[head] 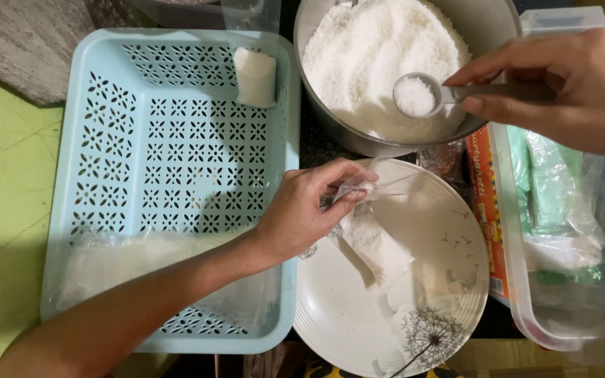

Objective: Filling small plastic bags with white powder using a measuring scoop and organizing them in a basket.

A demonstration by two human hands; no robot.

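The top edge cuts off the round grey metal bowl [484,28]; the right edge crops the clear plastic tub [519,294], whose wrapped contents stay indistinct.

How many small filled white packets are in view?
2: one packet in the far corner of the blue basket, one on the plate under the left hand. Others may be hidden.

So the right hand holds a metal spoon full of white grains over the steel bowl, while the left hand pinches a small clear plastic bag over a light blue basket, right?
Not quite: the head view shows the left hand pinching the small clear plastic bag over the white round plate, beside the light blue basket.
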